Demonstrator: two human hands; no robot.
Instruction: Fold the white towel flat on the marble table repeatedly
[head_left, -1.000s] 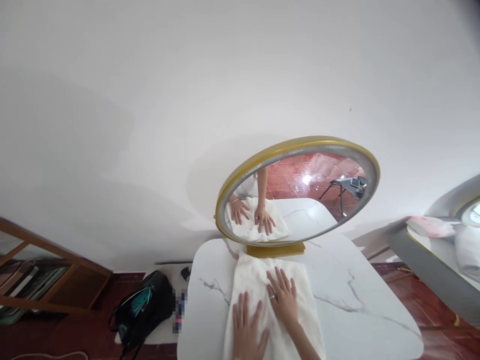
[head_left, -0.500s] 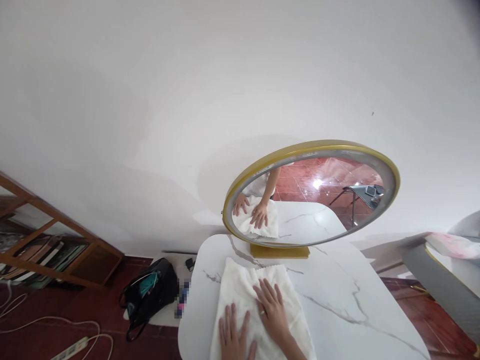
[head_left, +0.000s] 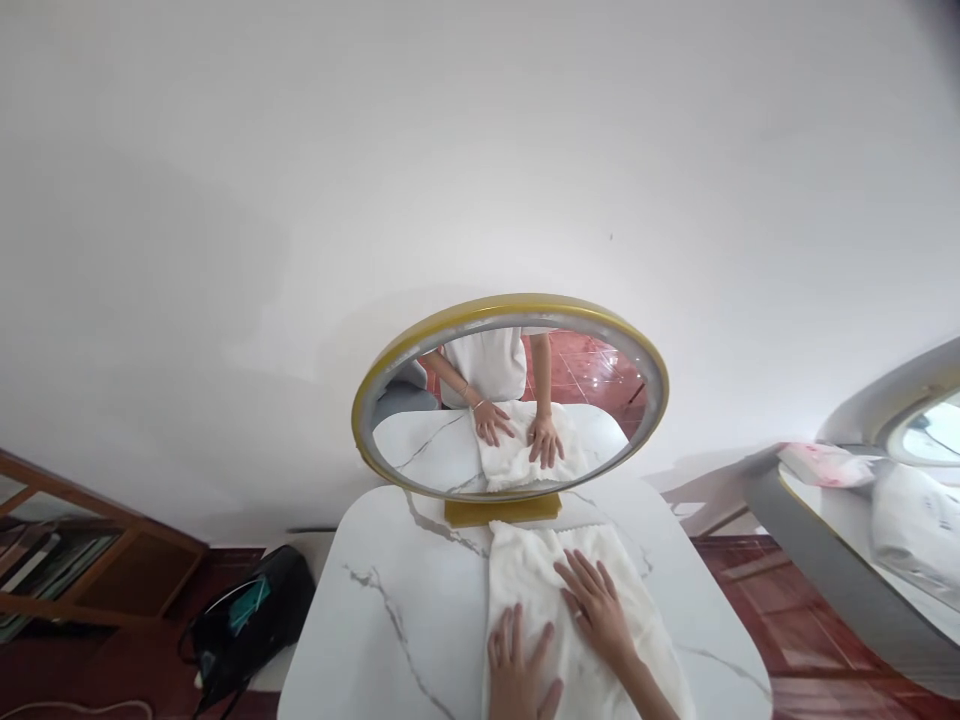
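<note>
A white cloth (head_left: 547,570) lies flat on the marble-patterned white tabletop (head_left: 375,640), its far edge just in front of the mirror's golden base. My left hand (head_left: 519,665) rests palm down on the cloth's near left part, fingers spread. Farther up and to the right, my right hand (head_left: 596,605) presses flat on the same cloth, fingers stretched out. Behind the cloth stands an oval mirror (head_left: 511,303) with a gold frame, tilted and reflecting both hands, the cloth and a white shirt.
To the right is another table (head_left: 847,590) holding a pink-and-white packet (head_left: 825,464), a white bundle (head_left: 911,515) and part of a second mirror. A black bag (head_left: 259,620) sits at the lower left near a wooden shelf (head_left: 97,560). A pale wall rises behind.
Both hands have moved right across the tabletop together with the cloth, from left of the mirror base to its right side. The view has turned right, showing more of the other table.
</note>
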